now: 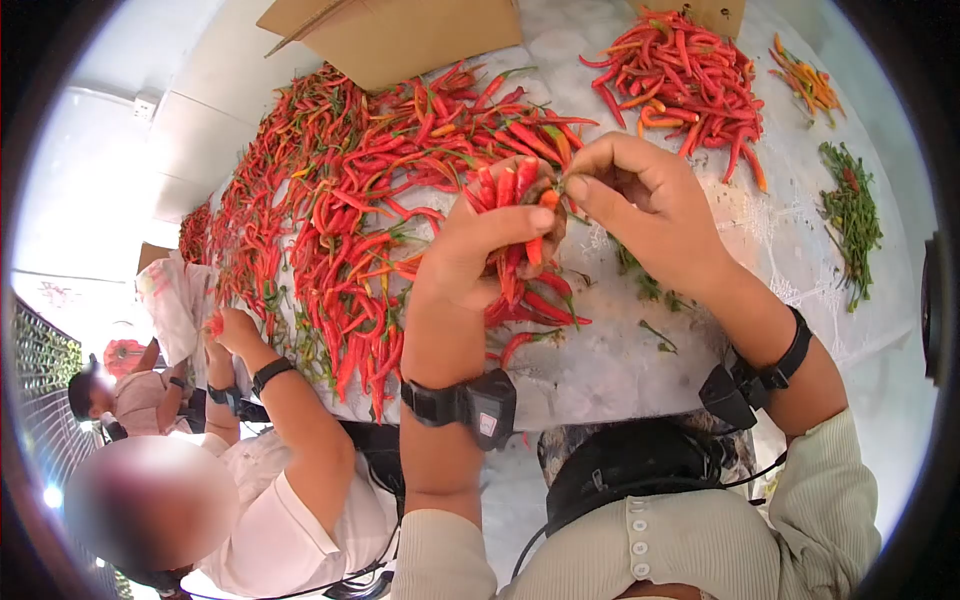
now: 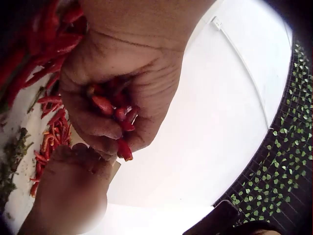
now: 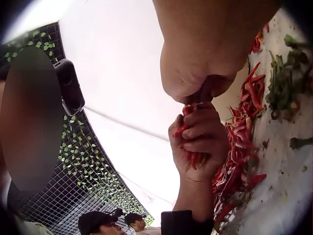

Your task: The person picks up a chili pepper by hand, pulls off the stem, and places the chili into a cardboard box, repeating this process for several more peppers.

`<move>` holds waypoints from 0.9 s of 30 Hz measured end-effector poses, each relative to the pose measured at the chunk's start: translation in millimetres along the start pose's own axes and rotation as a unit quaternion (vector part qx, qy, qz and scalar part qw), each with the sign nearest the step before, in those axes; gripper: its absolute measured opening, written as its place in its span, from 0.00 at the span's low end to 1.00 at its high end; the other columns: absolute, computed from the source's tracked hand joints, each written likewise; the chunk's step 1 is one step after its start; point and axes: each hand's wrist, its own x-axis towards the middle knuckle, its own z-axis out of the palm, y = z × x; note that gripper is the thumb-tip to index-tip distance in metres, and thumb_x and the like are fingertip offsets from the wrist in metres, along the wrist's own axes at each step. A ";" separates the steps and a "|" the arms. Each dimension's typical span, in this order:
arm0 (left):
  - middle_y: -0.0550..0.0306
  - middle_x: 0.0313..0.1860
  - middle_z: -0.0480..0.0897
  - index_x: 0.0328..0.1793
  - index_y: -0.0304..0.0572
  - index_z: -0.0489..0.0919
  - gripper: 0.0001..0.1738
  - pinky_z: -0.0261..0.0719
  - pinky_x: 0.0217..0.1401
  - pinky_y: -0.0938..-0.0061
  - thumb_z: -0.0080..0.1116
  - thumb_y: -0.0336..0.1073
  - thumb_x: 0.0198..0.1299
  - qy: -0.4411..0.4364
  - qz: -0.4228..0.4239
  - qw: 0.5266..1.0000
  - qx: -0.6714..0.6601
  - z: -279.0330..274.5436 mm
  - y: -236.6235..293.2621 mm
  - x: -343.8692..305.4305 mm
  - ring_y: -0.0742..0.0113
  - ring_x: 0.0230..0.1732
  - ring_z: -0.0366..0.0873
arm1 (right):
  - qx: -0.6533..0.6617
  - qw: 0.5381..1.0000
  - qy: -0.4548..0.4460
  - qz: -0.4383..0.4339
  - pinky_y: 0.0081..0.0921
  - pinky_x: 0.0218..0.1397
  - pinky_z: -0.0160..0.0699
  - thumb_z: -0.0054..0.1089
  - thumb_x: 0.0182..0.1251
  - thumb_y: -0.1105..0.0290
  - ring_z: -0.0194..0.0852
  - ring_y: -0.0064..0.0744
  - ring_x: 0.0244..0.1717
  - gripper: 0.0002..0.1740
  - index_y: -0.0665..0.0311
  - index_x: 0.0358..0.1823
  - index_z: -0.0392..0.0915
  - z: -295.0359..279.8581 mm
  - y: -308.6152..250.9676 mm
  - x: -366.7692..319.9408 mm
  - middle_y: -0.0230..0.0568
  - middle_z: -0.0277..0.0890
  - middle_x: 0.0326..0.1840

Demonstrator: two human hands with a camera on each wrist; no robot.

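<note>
The left hand (image 1: 478, 250) is clenched around a bunch of red chilies (image 1: 512, 188), held just to the right of the big chili pile (image 1: 330, 200) on the tabletop (image 1: 620, 365). The right hand (image 1: 650, 205) pinches the top of that bunch.

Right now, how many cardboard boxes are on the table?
2: one box behind the big chilli heap, another box, cut off, by the smaller heap. Others may be hidden.
</note>
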 end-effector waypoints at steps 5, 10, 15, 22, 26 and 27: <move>0.57 0.28 0.77 0.45 0.40 0.73 0.17 0.67 0.18 0.81 0.59 0.28 0.46 0.045 0.009 0.999 -0.023 -5.6 0.2 1.6 0.71 0.22 0.74 | -0.051 0.997 0.051 -0.003 0.18 0.30 0.68 0.56 0.57 0.71 0.68 0.18 0.26 0.07 0.68 0.33 0.74 1.7 8.2 0.3 0.33 0.73 0.27; 0.57 0.31 0.77 0.45 0.43 0.73 0.15 0.67 0.19 0.81 0.57 0.29 0.49 0.011 0.021 0.996 -0.087 -16.7 3.9 3.1 0.71 0.26 0.74 | -0.161 0.987 0.000 0.001 0.26 0.33 0.72 0.54 0.51 0.76 0.73 0.31 0.29 0.06 0.66 0.33 0.74 -1.1 3.9 -1.3 0.39 0.73 0.28; 0.60 0.33 0.75 0.46 0.46 0.72 0.13 0.70 0.21 0.83 0.54 0.30 0.53 0.009 0.065 0.991 -0.116 -12.6 4.2 3.0 0.73 0.29 0.72 | -0.256 0.925 -0.260 -0.109 0.39 0.41 0.70 0.55 0.43 0.76 0.70 0.46 0.39 0.10 0.60 0.31 0.76 -1.2 5.3 -14.4 0.43 0.70 0.32; 0.63 0.33 0.69 0.47 0.44 0.70 0.10 0.72 0.23 0.85 0.51 0.30 0.58 0.038 0.083 0.983 -0.162 -23.1 4.2 6.1 0.76 0.29 0.67 | -0.295 0.913 -0.267 -0.085 0.36 0.42 0.71 0.59 0.47 0.75 0.70 0.46 0.41 0.10 0.60 0.34 0.76 1.9 6.1 -14.7 0.43 0.69 0.35; 0.65 0.30 0.74 0.42 0.49 0.73 0.08 0.70 0.23 0.83 0.55 0.30 0.56 0.019 0.089 0.982 -0.166 -20.4 5.4 7.2 0.75 0.28 0.72 | -0.252 0.953 -0.108 -0.131 0.32 0.38 0.71 0.57 0.53 0.74 0.71 0.40 0.36 0.08 0.61 0.37 0.76 -0.9 5.5 -0.9 0.42 0.70 0.33; 0.65 0.30 0.74 0.42 0.49 0.73 0.08 0.70 0.23 0.83 0.55 0.29 0.56 0.035 0.094 0.983 -0.156 -19.4 4.6 7.0 0.75 0.28 0.72 | -0.210 0.970 -0.077 -0.097 0.30 0.37 0.71 0.56 0.54 0.73 0.71 0.36 0.35 0.09 0.63 0.38 0.76 -2.1 3.7 0.2 0.40 0.70 0.32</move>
